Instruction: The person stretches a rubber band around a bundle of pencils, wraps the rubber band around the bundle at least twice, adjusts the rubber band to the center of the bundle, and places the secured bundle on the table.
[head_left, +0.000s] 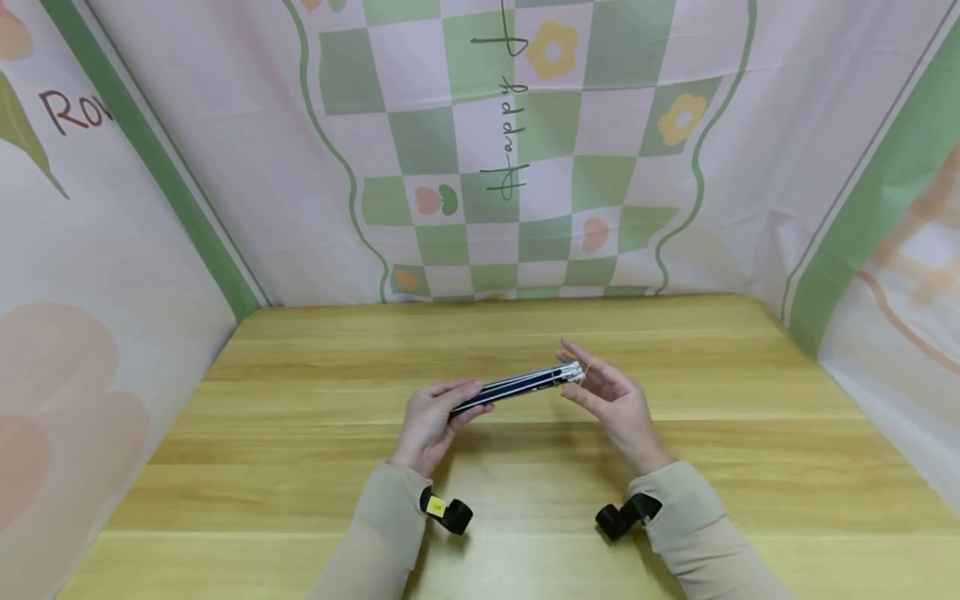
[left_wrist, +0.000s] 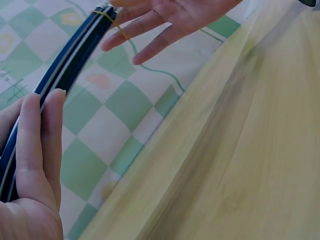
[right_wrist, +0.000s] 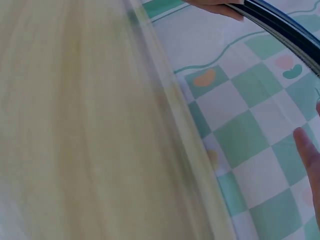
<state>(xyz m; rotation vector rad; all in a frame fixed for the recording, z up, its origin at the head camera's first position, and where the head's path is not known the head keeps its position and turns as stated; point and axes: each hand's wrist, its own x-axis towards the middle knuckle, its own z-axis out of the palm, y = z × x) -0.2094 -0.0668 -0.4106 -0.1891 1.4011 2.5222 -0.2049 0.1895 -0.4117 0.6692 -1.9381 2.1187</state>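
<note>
A slim bundle of long dark-blue strips with pale stripes (head_left: 513,385) is held tilted above the table, its right end higher. My left hand (head_left: 433,421) grips the lower left end, with the thumb on top and fingers beneath; the left wrist view shows its fingers (left_wrist: 31,145) along the strips. At the other end, a thin yellowish rubber band (left_wrist: 106,13) goes round the bundle near its whitish tips (head_left: 573,372). My right hand (head_left: 618,408) is around those tips with fingers spread and fairly straight. A loop of the band reaches toward its fingers; whether they hook it is unclear.
The wooden table (head_left: 300,467) lies under both hands. A patterned cloth (head_left: 420,108) hangs behind it, with more cloth at both sides. Black wrist cameras (head_left: 454,515) are strapped at both beige sleeves (head_left: 382,517).
</note>
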